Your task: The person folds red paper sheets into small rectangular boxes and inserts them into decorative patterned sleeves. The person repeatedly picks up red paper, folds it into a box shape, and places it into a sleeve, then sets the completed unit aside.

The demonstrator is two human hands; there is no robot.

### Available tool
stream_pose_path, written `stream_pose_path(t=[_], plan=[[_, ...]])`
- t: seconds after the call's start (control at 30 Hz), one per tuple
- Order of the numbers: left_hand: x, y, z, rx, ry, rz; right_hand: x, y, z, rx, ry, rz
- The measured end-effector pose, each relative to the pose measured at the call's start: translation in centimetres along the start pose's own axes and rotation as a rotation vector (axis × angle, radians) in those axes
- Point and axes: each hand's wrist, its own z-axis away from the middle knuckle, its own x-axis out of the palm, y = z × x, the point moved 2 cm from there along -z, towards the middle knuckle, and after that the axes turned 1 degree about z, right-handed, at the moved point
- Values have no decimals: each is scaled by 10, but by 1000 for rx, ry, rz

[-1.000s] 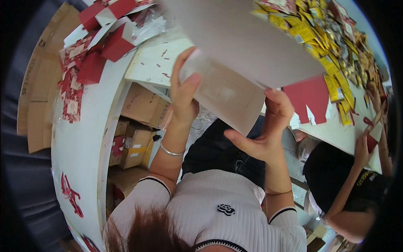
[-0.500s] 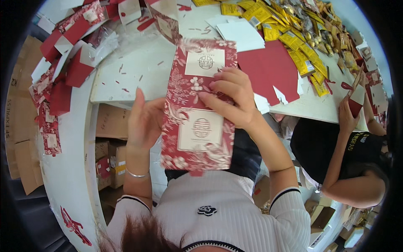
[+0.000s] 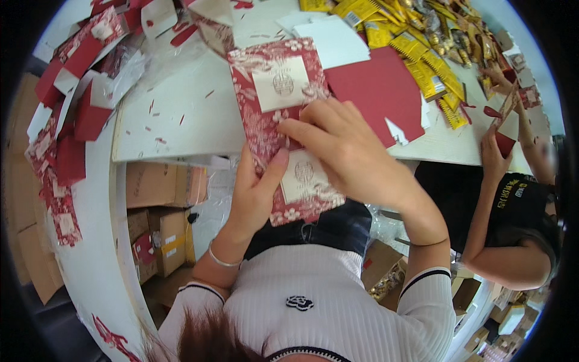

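White table point(image 3: 196, 136) with a red, cream-patterned oblong card point(image 3: 265, 123) held across its front edge

Seen from above, the card's upper half overlaps the table and its lower half overlaps the person's dark trousers point(image 3: 329, 232). Its long sides slant, with the top leaning left. The left hand's point(image 3: 256, 196) grip pinches the lower left edge, thumb on the printed face. The right hand's point(image 3: 347, 145) grip curls over the middle from the right; whether it pinches anything I cannot tell.

Leftward, a broad stretch of table bearing thin red slivers point(image 3: 160, 140) lies between the card and a heap of plain red and patterned paperboard boxes point(image 3: 90, 105). Rightward room is tighter: a flat dark-red paperboard sheet point(image 3: 380, 90) sits just beside the card, with white sheets point(image 3: 341, 45) behind it and a pile of yellow packets point(image 3: 416, 57) beyond.

Brown cardboard cartons point(image 3: 160, 181) stand below the table on the left. Near the table's right end, a co-worker in black point(image 3: 515, 205) holds a small red box point(image 3: 505, 143).
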Motion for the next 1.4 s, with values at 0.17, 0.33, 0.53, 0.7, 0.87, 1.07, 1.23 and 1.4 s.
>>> stream_pose_path(t=[0.17, 0.33, 0.53, 0.7, 0.87, 1.07, 1.23, 1.4], plan=[[-2, -3, -6, -6, 41, 184, -4, -5, -1, 55, -38, 120], [-1, -7, -10, 3, 24, 261, 8, 1, -8, 68, 20, 161], [-9, -16, -22, -94, 53, 345, 0, 16, -19, 252, 18, -71], [-20, -14, -37, -346, -91, 551, -43, 161, -18, 509, 140, 183], [-37, -15, -34, -267, -203, 417, -34, 222, -32, 373, -92, 528], [-56, 3, -29, -275, -267, 162, -2, 200, -98, 345, 15, 416], [-54, -4, -34, -170, -314, 45, 63, 224, -173, 340, 59, 285], [-55, -6, -31, -167, -268, 145, 95, 227, -228, 485, 54, 396]])
